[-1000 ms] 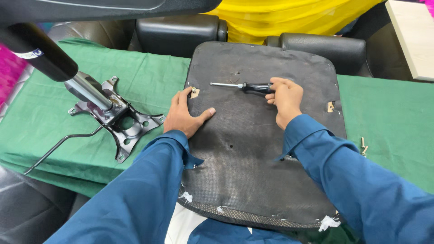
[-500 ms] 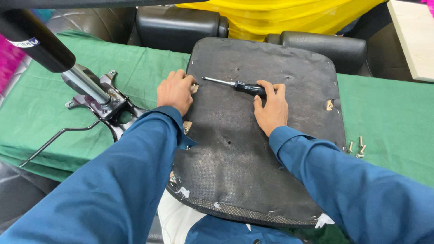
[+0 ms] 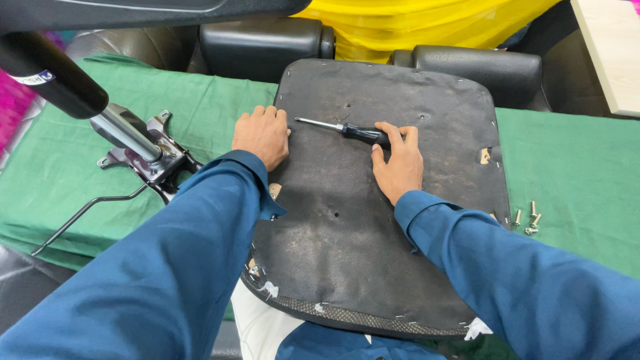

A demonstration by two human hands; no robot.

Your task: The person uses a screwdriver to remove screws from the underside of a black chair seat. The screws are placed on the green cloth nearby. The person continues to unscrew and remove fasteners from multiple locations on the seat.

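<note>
An upturned black chair seat lies on a green cloth, its stapled fabric underside facing up. My left hand sits at the seat's left edge, fingers curled over the rim near a small tan mounting patch. A screwdriver with a black handle and steel shaft lies on the seat, tip pointing left. My right hand rests over the handle's end, with the index finger and thumb around it. Both arms are in blue sleeves.
A metal chair mechanism plate with a gas cylinder and a thin lever lies left of the seat. Several loose screws lie on the green cloth at the right. Black armrest pads and yellow fabric are behind.
My left hand slid from flat on the seat to its left edge and curled over it. My right hand lowered onto the seat with the screwdriver, whose tip shifted left.
</note>
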